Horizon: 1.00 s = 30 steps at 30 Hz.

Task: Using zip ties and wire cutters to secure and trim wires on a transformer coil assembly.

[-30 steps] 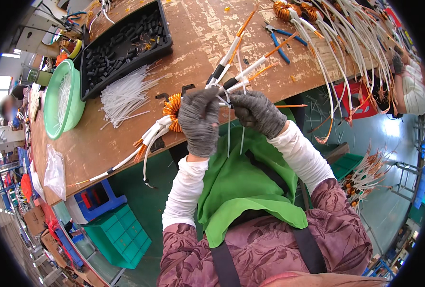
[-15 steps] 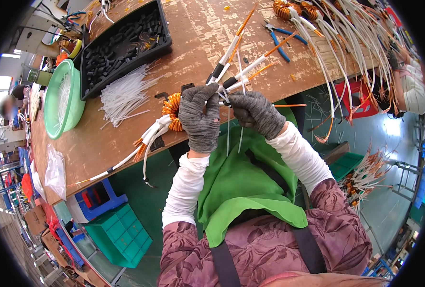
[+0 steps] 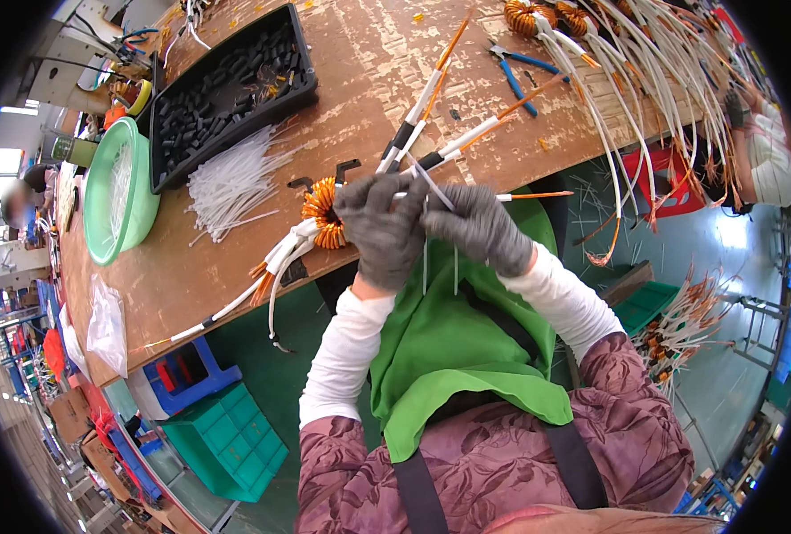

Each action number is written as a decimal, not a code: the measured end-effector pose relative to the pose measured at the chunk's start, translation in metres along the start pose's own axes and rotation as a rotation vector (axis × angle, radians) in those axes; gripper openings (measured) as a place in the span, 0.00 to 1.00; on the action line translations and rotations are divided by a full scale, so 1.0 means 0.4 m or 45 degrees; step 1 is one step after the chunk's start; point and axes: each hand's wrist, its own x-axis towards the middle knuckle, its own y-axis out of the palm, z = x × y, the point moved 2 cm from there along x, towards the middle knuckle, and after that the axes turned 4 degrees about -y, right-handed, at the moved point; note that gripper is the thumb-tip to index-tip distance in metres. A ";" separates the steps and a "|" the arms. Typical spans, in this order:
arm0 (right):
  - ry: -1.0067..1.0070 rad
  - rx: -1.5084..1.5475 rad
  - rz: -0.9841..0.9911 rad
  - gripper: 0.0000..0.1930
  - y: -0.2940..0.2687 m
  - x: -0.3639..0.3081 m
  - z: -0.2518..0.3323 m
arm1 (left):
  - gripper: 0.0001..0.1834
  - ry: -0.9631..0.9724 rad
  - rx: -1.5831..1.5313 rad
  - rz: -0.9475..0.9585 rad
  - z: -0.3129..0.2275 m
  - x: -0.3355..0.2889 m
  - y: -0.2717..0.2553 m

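Note:
My left hand, in a grey glove, is curled round white-sleeved wires beside a ring-shaped copper coil. Its fingers are slightly blurred. From between my hands, two bundles of wires in white and black sleeves with orange copper ends fan out over the table. A white cable tie slants up between the hands, its lower end at the fingers of my right hand, also gloved and closed. The exact grip there is partly hidden. More white tie tails hang below the hands, in front of my green apron.
A black tray of short black sleeves, a pile of white cable ties and a green basin lie left. Blue-handled cutters and finished-looking coils with long leads are right. Another person sits far right.
Both hands have shifted slightly and drawn nearer each other. A cable tie now slants up between them, and the wire bundles have moved a little left and down.

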 end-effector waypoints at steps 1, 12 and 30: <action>-0.357 -0.106 0.002 0.11 0.035 -0.007 -0.001 | 0.15 -0.052 0.086 -0.001 0.022 0.004 0.027; 0.260 0.246 0.177 0.20 -0.013 -0.035 0.060 | 0.11 -0.825 -1.042 0.388 -0.024 0.070 -0.070; 0.339 0.367 -0.207 0.17 -0.126 0.051 0.011 | 0.09 -1.003 -0.726 0.080 0.119 0.101 0.113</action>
